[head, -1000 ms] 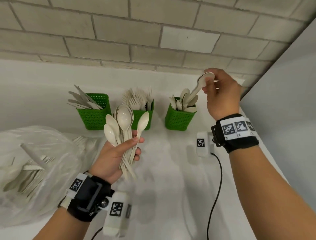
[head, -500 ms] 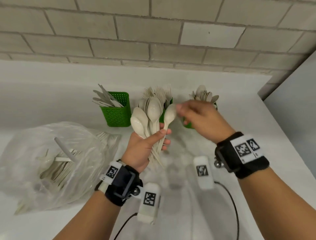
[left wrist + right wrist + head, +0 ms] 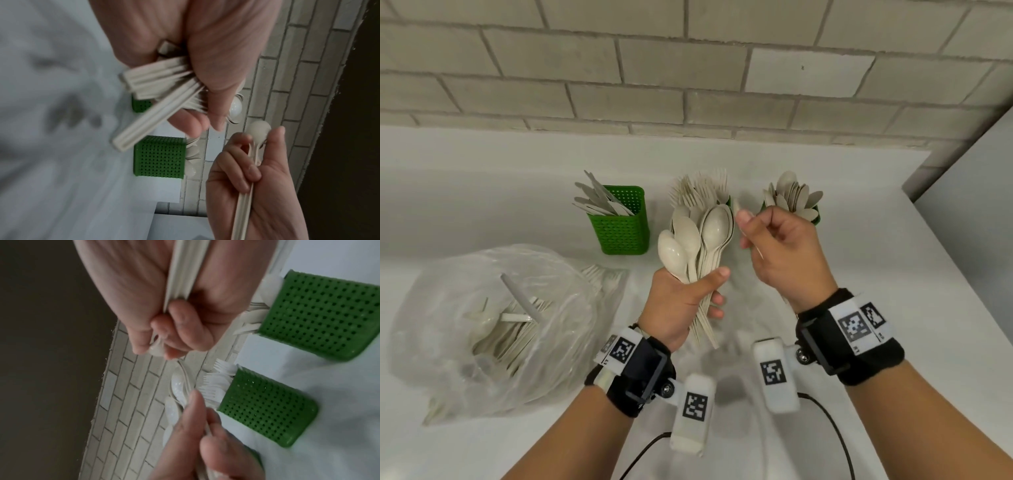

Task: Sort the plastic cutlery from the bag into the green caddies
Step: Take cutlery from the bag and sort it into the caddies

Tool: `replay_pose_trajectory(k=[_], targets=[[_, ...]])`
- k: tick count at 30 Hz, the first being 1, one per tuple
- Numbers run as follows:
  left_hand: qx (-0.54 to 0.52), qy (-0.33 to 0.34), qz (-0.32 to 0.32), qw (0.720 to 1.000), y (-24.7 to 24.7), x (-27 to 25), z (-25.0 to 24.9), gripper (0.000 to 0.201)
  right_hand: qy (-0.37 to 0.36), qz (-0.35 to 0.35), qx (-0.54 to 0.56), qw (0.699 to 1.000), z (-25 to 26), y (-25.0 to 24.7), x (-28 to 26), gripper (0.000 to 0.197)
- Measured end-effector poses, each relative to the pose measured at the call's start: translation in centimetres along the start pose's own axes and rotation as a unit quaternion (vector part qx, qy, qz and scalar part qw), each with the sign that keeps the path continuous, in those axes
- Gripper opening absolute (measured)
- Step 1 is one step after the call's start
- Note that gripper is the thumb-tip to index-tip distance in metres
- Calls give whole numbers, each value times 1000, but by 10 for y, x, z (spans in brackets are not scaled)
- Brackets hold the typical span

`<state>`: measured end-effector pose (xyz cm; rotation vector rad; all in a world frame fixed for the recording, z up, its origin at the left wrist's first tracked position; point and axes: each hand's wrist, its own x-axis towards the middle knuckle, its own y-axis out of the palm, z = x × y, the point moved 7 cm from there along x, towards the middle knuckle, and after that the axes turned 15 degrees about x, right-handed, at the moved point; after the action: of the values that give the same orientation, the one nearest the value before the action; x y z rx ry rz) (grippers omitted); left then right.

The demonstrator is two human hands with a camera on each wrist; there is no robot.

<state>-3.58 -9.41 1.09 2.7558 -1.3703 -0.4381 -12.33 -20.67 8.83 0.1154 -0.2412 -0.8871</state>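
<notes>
Your right hand (image 3: 782, 253) was curled around one beige plastic spoon (image 3: 259, 131), bowl up between thumb and fingers, handle running down along the palm toward your wrist. In the head view only the bowl tip showed above the fingertips. Your left hand (image 3: 681, 305) was clamped on a fanned bunch of beige plastic spoons (image 3: 698, 236) by the handles, bowls up, just beside the right hand but not touching it. The relation that mattered: the green perforated spoon caddy (image 3: 815, 214) stood directly behind and slightly right of your right hand, close to the knuckles, nearer that hand than the left. The spoon's long axis was roughly upright, much like the spoons already standing there. So, by my judgement, the drop called for a short reach forward with little turning. The green caddy of forks (image 3: 265, 415) sat behind the bunch, the green caddy of knives (image 3: 623, 226) further left, and the clear plastic bag of remaining cutlery (image 3: 493, 325) lay on the white table (image 3: 876, 260) at your left.
</notes>
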Motion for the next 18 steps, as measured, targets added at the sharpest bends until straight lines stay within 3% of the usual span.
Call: replay_pose_trajectory(k=[4,8,12,18], targets=[[31,11,-6,999,-3,-2,-2,22,35,-54,60,996,-10,-2,-3,24],[65,24,5,998,0,-4,-5,27,93,-2,-21,995,-25,9,-5,24],[63,21,9,998,0,-5,-4,18,111,40,-124,985,-39,17,-9,51],[18,10,31,999,-1,-6,-2,16,93,4,-12,996,-45,14,-7,43]])
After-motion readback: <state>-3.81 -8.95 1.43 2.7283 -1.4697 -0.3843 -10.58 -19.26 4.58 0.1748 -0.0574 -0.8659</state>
